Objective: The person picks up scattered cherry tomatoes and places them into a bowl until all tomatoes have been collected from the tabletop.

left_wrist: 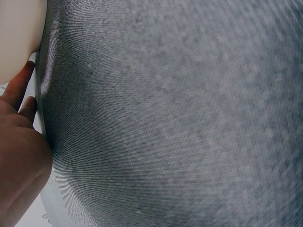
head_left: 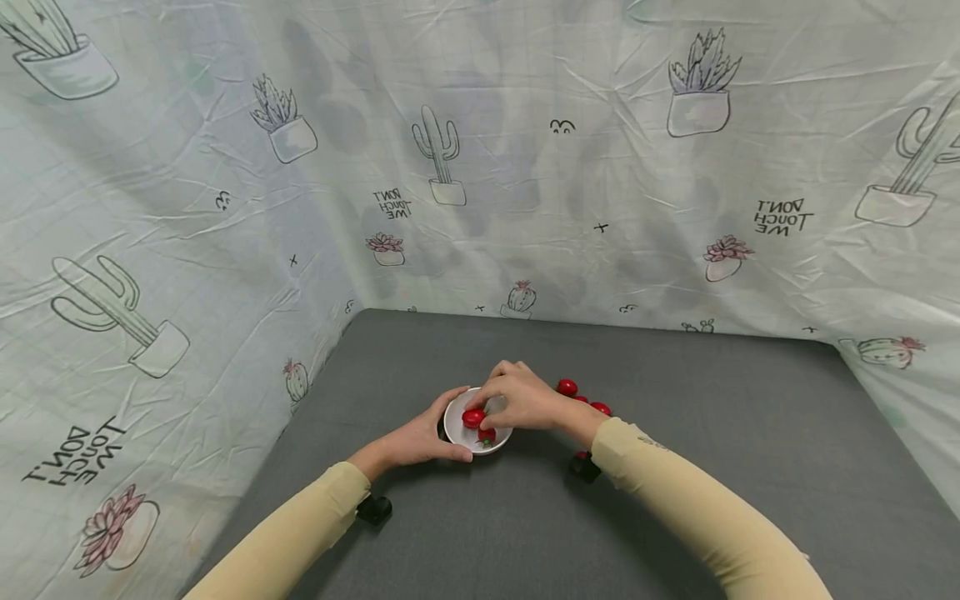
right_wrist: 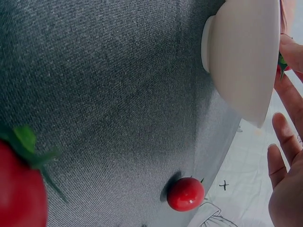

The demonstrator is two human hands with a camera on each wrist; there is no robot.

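Observation:
A white bowl [head_left: 498, 446] stands on the grey table, with red cherry tomatoes [head_left: 487, 437] inside it. My left hand [head_left: 420, 435] holds the bowl from the left, thumb at its near side and fingers at its far side. In the left wrist view, fingertips of the left hand [left_wrist: 21, 151] lie near the bowl wall [left_wrist: 19, 38]. Over the bowl, my right hand [head_left: 525, 398] pinches a cherry tomato [head_left: 473, 418] between thumb and fingers. The right wrist view shows the bowl's side [right_wrist: 246, 56] and the right hand [right_wrist: 291, 156] at its rim, the pinched tomato mostly hidden.
More cherry tomatoes [head_left: 567, 387] lie on the table right of the bowl, partly behind the right forearm. One tomato [right_wrist: 185, 194] and a close, blurred one [right_wrist: 19, 189] show in the right wrist view. A cactus-print cloth [head_left: 480, 167] hangs behind and beside the table.

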